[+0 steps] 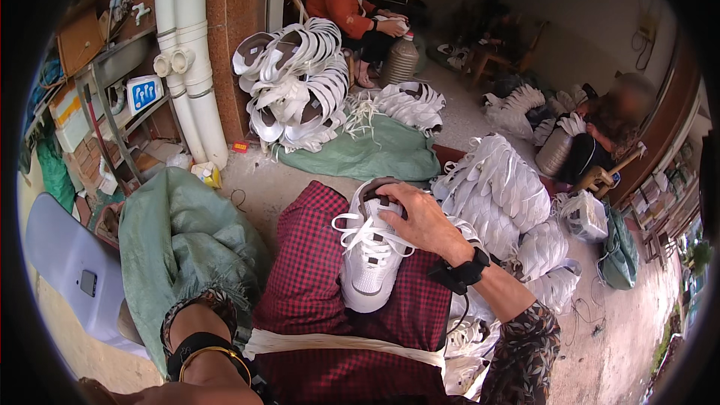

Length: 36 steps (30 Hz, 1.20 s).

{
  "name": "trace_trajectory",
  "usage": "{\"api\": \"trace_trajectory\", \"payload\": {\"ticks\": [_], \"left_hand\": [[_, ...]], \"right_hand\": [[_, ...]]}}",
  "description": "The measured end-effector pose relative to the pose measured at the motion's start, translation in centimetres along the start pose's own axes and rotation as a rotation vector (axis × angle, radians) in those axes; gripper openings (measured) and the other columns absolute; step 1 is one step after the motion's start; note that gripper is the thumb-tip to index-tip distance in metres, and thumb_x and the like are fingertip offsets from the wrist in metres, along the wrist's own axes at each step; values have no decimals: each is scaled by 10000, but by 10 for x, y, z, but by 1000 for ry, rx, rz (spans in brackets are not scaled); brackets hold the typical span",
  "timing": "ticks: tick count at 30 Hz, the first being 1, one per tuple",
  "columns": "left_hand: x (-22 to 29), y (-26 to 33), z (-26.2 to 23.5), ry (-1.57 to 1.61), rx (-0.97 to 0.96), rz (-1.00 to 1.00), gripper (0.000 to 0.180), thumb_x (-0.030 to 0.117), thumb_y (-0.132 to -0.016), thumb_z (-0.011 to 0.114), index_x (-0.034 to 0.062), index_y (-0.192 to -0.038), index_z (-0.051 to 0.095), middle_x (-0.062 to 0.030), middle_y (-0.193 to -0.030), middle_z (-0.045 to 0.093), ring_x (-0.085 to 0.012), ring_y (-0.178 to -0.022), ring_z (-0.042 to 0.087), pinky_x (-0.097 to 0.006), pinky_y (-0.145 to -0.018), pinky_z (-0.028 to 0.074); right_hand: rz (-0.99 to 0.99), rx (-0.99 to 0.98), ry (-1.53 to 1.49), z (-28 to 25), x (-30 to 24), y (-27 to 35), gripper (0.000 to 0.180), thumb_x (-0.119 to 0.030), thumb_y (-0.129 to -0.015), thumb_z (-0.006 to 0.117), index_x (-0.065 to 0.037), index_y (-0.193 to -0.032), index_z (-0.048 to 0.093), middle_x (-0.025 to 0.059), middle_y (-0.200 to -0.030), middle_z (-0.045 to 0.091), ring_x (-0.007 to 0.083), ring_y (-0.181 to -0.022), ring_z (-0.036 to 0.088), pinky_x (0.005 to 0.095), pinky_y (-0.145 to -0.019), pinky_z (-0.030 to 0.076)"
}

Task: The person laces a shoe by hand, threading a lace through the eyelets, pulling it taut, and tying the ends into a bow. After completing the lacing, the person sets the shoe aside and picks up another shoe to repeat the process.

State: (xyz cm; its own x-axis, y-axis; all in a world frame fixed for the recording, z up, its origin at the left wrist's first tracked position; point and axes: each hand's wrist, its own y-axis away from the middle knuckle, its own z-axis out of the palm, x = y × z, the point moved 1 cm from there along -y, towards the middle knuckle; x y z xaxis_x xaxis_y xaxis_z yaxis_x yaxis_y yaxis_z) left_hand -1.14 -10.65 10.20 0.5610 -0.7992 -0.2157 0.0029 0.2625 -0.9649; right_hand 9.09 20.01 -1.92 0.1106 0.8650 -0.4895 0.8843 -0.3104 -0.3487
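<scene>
A white lace-up sneaker (367, 262) lies on the red-and-black checked cloth over my lap, its toe toward me. White laces (366, 234) are tied in a bow with loose loops on both sides. My right hand (424, 217) grips the dark-lined collar of the sneaker, fingers curled at its opening and thumb by the tongue. A black band with a small device and cable is on that wrist. My left hand (176, 394) is at the lower edge, bent back toward me beside the cloth. Its fingers are hidden, and no held thing shows there.
Stacked white shoe uppers (499, 199) are heaped on my right, more uppers (296, 90) ahead by white pipes (191, 67). A green sack (187, 232) and a pale plastic chair (71, 270) with a phone stand left. Two people sit farther back, one handling something white.
</scene>
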Motion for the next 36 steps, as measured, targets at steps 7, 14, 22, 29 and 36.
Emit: {"api": "trace_trajectory", "payload": {"ticks": [7, 14, 22, 29, 36], "left_hand": [[36, 5, -5, -59, 9, -133, 364, 401, -1037, 550, 252, -1361, 619, -24, -1205, 531, -269, -1119, 435, -390, -848, 396], [-18, 74, -35, -427, -416, -586, 257, 237, -978, 614, 16, -1017, 739, -135, -1020, 644, -276, -911, 586, -383, -836, 473], [-38, 139, -59, -490, -545, -869, 60, 40, -913, 698, 16, -963, 721, -67, -921, 676, -217, -877, 622, -364, -896, 438], [-74, 175, -32, -433, -489, -814, 32, 40, -830, 720, 26, -848, 697, -101, -826, 645, -299, -821, 606, -403, -846, 466], [-80, 174, -40, -444, -567, -789, 49, 19, -851, 726, 28, -896, 708, -88, -851, 673, -258, -810, 628, -385, -899, 451]], "right_hand": [[76, 137, -44, -4, -7, 8, 464, -72, -776, 850, -44, -1217, 708, 158, -1028, 759, 240, -956, 732, 368, -841, 577], [192, 152, -587, -32, 26, 2, 370, -134, -916, 789, -26, -1260, 702, -3, -970, 686, 63, -862, 598, 261, -747, 516], [282, 106, -839, -81, 60, 36, 404, -156, -964, 725, 16, -1319, 640, 82, -1153, 741, 142, -1015, 701, 297, -919, 558], [148, 2, -176, -40, 0, 0, 320, -137, -951, 727, 13, -1230, 684, 64, -1019, 733, 112, -850, 639, 276, -790, 527], [84, -277, 228, -19, -31, -11, 389, -158, -830, 797, -3, -1160, 660, 212, -1048, 712, 352, -927, 712, 431, -819, 534]]}}
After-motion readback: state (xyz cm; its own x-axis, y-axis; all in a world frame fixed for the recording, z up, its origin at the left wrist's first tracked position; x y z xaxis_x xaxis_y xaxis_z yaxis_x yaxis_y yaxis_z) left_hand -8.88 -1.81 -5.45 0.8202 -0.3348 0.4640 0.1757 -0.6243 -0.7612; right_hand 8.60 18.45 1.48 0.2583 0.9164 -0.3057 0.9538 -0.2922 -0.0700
